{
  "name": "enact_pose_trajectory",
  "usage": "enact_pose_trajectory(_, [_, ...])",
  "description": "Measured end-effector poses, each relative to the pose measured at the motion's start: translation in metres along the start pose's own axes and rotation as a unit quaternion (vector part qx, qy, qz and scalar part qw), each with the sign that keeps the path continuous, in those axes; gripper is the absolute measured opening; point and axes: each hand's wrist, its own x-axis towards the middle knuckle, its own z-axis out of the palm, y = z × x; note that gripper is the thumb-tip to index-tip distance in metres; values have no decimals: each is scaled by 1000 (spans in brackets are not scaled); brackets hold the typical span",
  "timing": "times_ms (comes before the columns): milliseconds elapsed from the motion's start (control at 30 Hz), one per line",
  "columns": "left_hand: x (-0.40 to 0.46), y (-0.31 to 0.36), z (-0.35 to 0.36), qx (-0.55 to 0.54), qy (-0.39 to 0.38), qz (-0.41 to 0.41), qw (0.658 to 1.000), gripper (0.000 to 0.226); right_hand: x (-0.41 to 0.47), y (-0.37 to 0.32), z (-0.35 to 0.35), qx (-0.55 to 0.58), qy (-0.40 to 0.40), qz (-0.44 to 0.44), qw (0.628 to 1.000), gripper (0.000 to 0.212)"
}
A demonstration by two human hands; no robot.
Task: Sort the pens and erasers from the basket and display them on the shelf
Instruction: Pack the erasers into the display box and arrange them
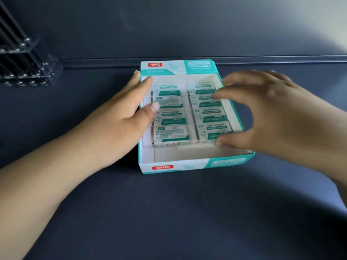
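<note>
A teal and white cardboard display box [174, 167] stands open on the dark shelf. Several wrapped erasers [170, 118] with green and white labels lie in it in two columns, and a bare strip of the box floor shows at its near end. My left hand [120, 121] rests against the box's left wall, with the thumb on an eraser in the left column. My right hand [272, 113] hovers over the box's right side, its fingers and thumb spread apart around the right column and touching the nearest eraser there.
A clear acrylic pen holder [28, 68] with several dark pens stands at the far left of the shelf. The dark shelf surface [169, 212] stretches toward me, and a raised lip [105, 61] runs along the back wall.
</note>
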Motion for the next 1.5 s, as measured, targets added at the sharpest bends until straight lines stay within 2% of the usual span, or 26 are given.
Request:
enact_pose_trajectory(33, [0,0,0,6,-2,2,1000,55,1,-1,-1,13,-16,13,1000,79])
enact_pose_trajectory(200, [2,0,-1,30,-7,14,999,57,2,0,-2,23,-75,35,996,56])
enact_pose_trajectory(433, [4,0,-1,78,1,38,996,58,3,2,-4,33,-124,22,992,54])
enact_pose_trajectory(500, [2,1,-1,89,8,49,995,58,1,1,-7,41,-118,14,992,54])
enact_pose_trajectory(600, [-2,8,-9,97,28,72,992,52,-3,-6,-13,64,-62,14,996,48])
enact_pose_trajectory(733, [-26,17,-46,90,94,87,988,31,-10,-40,-20,65,28,-53,996,49])
enact_pose_trajectory(833, [-62,6,-83,95,120,68,986,13,-15,-81,-17,97,28,-130,986,45])
enact_pose_trajectory(933, [-102,-17,-108,124,163,4,979,10,-13,-123,-4,140,36,-205,968,42])
enact_pose_trajectory(1033, [-130,-40,-122,191,211,-15,959,7,-1,-158,15,143,27,-237,961,46])
enact_pose_trajectory(1100, [-139,-53,-127,229,229,-9,946,18,10,-173,29,129,18,-241,962,55])
enact_pose_trajectory(1200, [-141,-71,-129,296,219,20,930,57,21,-179,43,97,-6,-224,970,65])
enact_pose_trajectory(1300, [-136,-80,-124,330,191,33,924,81,22,-171,49,85,-16,-205,975,63])
enact_pose_trajectory(1400, [-125,-78,-121,387,109,25,915,77,16,-165,51,74,-1,-193,978,52])
enact_pose_trajectory(1500, [-111,-77,-127,448,48,1,893,72,10,-161,49,55,30,-176,982,38])
